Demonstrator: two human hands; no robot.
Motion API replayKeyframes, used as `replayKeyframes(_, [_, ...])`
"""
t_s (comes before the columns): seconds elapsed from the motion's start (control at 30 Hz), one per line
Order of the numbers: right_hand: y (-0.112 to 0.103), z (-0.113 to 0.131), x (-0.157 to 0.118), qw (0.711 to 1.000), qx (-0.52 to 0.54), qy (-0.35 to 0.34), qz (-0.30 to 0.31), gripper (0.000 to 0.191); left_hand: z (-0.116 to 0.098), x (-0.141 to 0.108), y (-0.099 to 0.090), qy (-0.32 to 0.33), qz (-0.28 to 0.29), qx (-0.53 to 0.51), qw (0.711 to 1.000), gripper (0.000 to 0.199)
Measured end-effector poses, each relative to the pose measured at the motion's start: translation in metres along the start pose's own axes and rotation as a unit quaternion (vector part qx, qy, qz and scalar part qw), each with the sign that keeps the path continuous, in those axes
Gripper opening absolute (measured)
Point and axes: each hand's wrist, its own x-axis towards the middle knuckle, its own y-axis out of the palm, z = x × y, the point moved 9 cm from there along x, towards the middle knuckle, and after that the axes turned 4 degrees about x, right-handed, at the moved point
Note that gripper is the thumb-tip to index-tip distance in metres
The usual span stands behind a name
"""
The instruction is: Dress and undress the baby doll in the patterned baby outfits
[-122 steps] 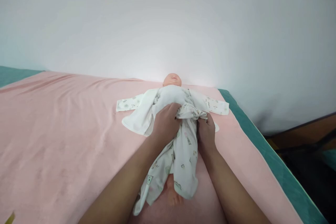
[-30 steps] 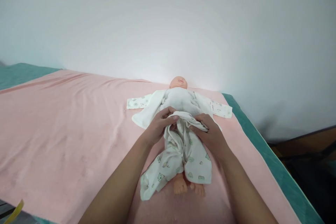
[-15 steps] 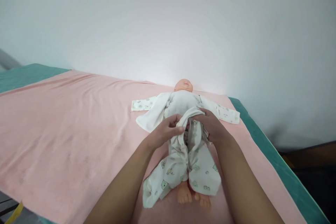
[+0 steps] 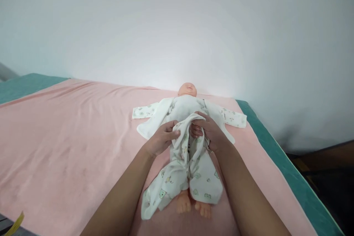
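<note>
A baby doll (image 4: 187,89) lies on its back with its feet toward me. Its white patterned top (image 4: 155,121) is spread open at the sides, sleeves stretched out. White printed trousers (image 4: 206,180) cover the doll's legs, and its bare feet stick out below the fabric. The left side of the waistband is pinched in my left hand (image 4: 163,138). My right hand (image 4: 208,131) grips the other side of the waistband, its fingers curled inside the opening.
A pink sheet (image 4: 69,147) lies over a green surface (image 4: 265,129) that shows at both sides. A pale wall (image 4: 177,25) rises behind the doll's head. Something yellow (image 4: 17,224) pokes up at the lower left corner.
The view has shifted, so the doll appears slightly further left. My right hand's fingers now show inside the waistband, where they were hidden. Both hands still hold the trousers.
</note>
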Motion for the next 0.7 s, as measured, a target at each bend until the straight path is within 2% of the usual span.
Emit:
replayKeyframes(0.1, [-0.001,-0.003,0.0,0.999,-0.045,0.007,-0.014,0.029,-0.001,0.0,0.001,0.0,-0.007,-0.008,1.0,0.034])
replayKeyframes(0.2, [0.002,-0.004,-0.001,0.993,-0.113,0.02,-0.006,0.028,-0.003,-0.001,0.0,0.007,-0.037,-0.033,0.999,0.035])
replayKeyframes(0.43, [0.018,-0.002,-0.01,0.947,-0.313,0.045,0.047,0.032,-0.006,0.001,-0.007,0.046,-0.098,-0.092,0.99,0.031])
replayKeyframes(0.6, [0.019,-0.006,-0.015,0.932,-0.352,0.086,0.029,0.031,-0.004,0.002,-0.008,0.055,-0.111,-0.085,0.989,0.029])
replayKeyframes(0.7, [0.01,-0.008,-0.013,0.948,-0.308,0.082,0.004,0.031,-0.006,0.0,-0.004,0.05,-0.105,-0.044,0.992,0.033])
